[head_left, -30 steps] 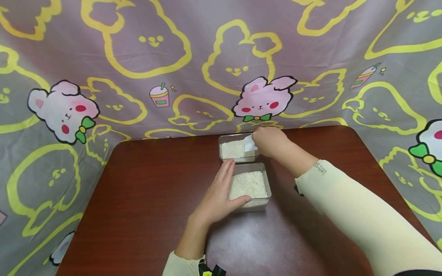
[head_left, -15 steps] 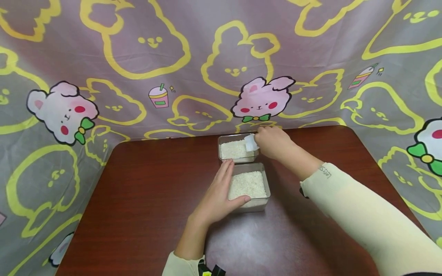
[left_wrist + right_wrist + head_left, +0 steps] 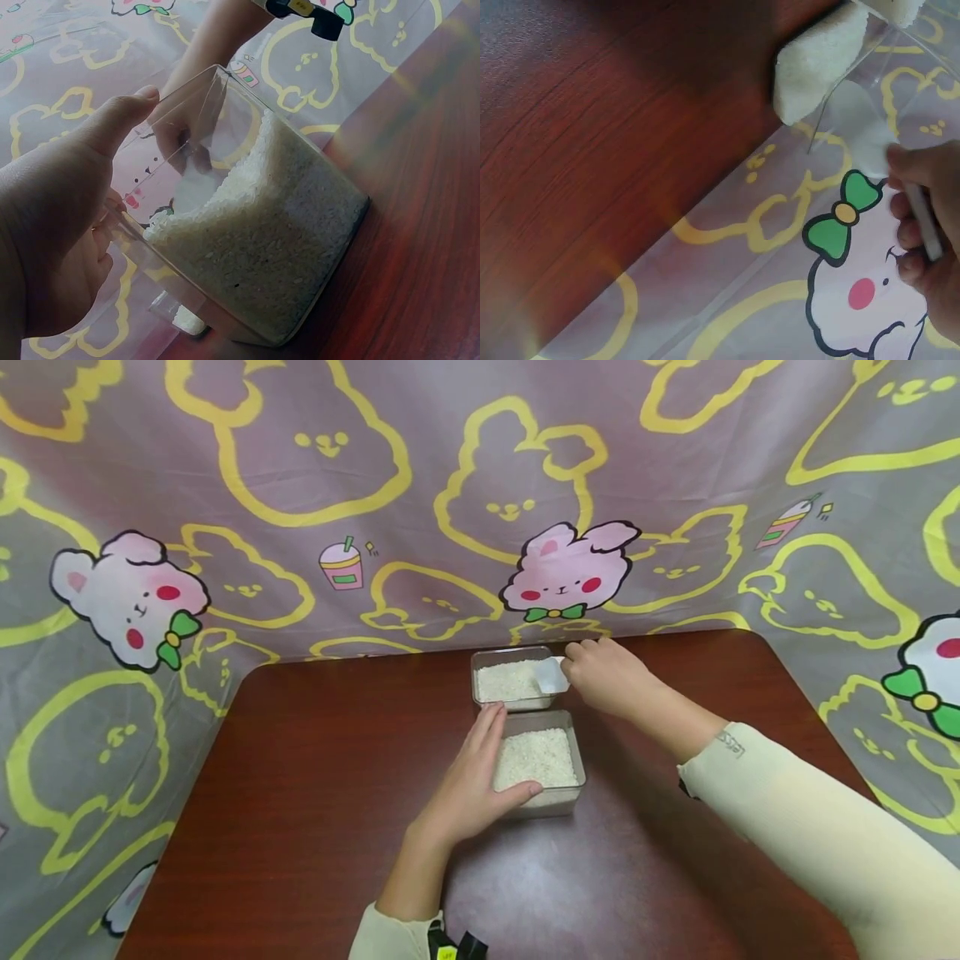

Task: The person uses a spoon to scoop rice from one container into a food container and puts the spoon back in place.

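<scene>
My right hand [image 3: 609, 675] grips a white scoop [image 3: 552, 676] by its handle. The scoop's blade overlaps the right end of the far clear container [image 3: 517, 704], which holds white rice [image 3: 506, 681]. In the right wrist view, curled fingers wrap the handle and the scoop [image 3: 862, 135] appears beside the container wall. My left hand [image 3: 468, 781] holds the near clear container [image 3: 551, 803] at its left side, thumb at the front rim and fingers toward the back corner. More rice [image 3: 247, 247] lies heaped against one side in that container, as the left wrist view shows.
Both containers stand one behind the other on a dark red-brown table [image 3: 337, 793]. A patterned cloth [image 3: 420, 485] hangs behind the table's far edge, close to the far container, and along both sides.
My right hand has shifted to the right with the scoop, whose blade now sits at the far container's right rim. The left hand and near container stay in place.
</scene>
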Demonstrator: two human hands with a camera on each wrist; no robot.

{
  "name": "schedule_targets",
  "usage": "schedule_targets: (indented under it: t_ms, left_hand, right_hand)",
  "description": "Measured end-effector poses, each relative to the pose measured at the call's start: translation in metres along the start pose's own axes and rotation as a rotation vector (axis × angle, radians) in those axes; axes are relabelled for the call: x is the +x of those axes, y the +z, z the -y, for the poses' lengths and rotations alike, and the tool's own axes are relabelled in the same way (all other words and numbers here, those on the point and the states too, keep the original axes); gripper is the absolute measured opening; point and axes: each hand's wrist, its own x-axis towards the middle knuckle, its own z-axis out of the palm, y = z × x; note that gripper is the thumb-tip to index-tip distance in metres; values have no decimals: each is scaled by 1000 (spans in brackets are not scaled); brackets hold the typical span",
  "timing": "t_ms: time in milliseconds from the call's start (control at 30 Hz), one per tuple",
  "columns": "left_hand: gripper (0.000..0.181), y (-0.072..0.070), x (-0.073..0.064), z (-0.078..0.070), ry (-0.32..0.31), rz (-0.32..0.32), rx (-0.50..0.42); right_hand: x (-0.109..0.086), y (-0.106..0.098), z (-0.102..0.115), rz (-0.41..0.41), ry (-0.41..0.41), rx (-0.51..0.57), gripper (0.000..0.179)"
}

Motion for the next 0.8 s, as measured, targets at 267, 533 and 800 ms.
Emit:
schedule_targets:
  t_ms: [267,533,800]
  left_hand:
    - [104,1,0,1,6,-9,5]
    - [103,1,1,1,4,-10,8]
    - [104,1,0,0,-1,-4,1]
  right_hand:
    - [-6,7,-1,-52,-6,-18,6]
    - [-7,10,1,-88,-14,-32,6]
    - [-8,13,3,-120,-21,-26,7]
